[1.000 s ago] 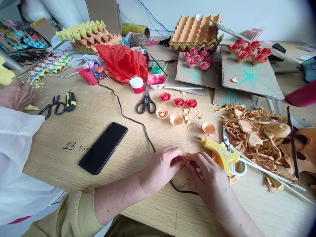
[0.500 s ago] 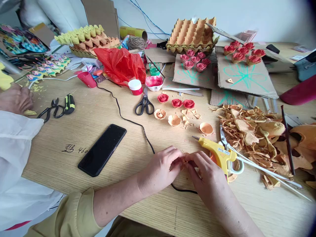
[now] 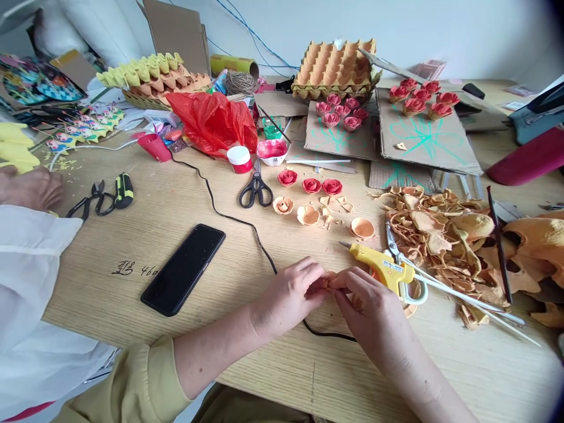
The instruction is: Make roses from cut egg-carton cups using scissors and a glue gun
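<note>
My left hand (image 3: pixel 288 296) and my right hand (image 3: pixel 374 305) meet fingertip to fingertip above the wooden table, pinching a small orange carton piece (image 3: pixel 326 282) mostly hidden by the fingers. Beside my right hand lies a yellow glue gun (image 3: pixel 383 265), over white-handled scissors (image 3: pixel 416 291). Beyond the hands sit an orange cup (image 3: pixel 362 228), an orange petalled cup (image 3: pixel 308 215) and an orange rose (image 3: pixel 283 205). Behind them are red roses (image 3: pixel 311 185) in a row.
A phone (image 3: pixel 183 269), black scissors (image 3: pixel 256 189) and pliers (image 3: pixel 92 200) lie to the left. Torn carton scraps (image 3: pixel 436 235) are heaped at right. Cardboard sheets (image 3: pixel 427 138) bear red roses. A co-worker's hand (image 3: pixel 33 187) is at far left. A black cord (image 3: pixel 211 197) crosses the table.
The view has shifted slightly. My hands remain together at the small piece, with the right fingers turned a little. The co-worker's hand and yellow carton have moved slightly.
</note>
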The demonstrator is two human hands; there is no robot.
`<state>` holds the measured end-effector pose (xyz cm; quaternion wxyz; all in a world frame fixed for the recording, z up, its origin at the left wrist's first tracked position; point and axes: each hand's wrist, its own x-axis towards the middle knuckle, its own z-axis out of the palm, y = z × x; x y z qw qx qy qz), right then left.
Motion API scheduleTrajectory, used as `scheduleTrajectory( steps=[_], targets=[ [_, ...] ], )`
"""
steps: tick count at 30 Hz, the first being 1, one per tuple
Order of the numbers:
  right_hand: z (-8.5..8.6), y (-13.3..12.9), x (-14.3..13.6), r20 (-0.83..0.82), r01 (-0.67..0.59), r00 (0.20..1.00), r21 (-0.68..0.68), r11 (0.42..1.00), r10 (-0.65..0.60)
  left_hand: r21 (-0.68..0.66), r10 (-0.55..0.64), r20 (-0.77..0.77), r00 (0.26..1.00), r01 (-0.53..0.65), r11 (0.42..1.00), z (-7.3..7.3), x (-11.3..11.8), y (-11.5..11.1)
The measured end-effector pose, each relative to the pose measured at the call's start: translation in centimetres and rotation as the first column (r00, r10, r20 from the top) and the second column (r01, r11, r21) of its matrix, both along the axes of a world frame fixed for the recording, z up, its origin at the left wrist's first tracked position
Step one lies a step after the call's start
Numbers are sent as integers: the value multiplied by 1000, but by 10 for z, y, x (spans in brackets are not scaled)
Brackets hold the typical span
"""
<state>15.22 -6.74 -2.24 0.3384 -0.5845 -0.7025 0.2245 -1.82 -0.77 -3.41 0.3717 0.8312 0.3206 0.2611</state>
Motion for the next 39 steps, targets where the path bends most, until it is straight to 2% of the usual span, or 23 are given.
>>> scheduleTrajectory(
  steps=[4,7,12,14,17,21,25,28,30,32,34,36,39],
  targets=[
    [0,2,-1,4,-14,1000,-31,999,14,30,4,5,1000,-4,1000,1,2,-3],
    [6,1,-1,7,-9,1000,-40,999,10,55,26,-1,1000,-26,998,0,4,-4],
    [22,-19,19,113,147,982,50,988,-152,71,43,28,999,-45,996,-6,5,-4],
    [22,-29,32,170,277,943,70,958,-285,88,45,34,998,-47,995,-8,5,-3],
    [12,-39,45,233,491,838,72,868,-494,120,47,59,997,-54,991,-11,5,-3],
    [-6,-37,42,279,568,790,3,823,-546,150,50,89,995,-63,987,-11,2,-3],
    [-9,-29,35,251,640,750,-46,767,-612,186,67,107,992,-86,979,-9,-2,-2],
    [-7,-27,36,149,692,722,-144,707,-676,213,97,110,989,-118,970,-5,-4,1],
    [-6,-29,39,-11,694,699,-229,683,-715,246,119,115,986,-144,958,-1,-5,2],
    [-7,-35,43,-231,642,664,-311,700,-711,263,134,130,982,-164,951,3,-6,2],
    [-6,-43,46,-424,553,609,-380,742,-671,228,138,165,977,-174,958,5,-6,2],
    [-5,-52,47,-539,468,541,-444,764,-645,161,143,217,966,-180,970,5,-6,2],
    [-1,-59,46,-637,375,419,-528,762,-647,82,166,278,946,-195,977,5,-6,3]
  ],
)
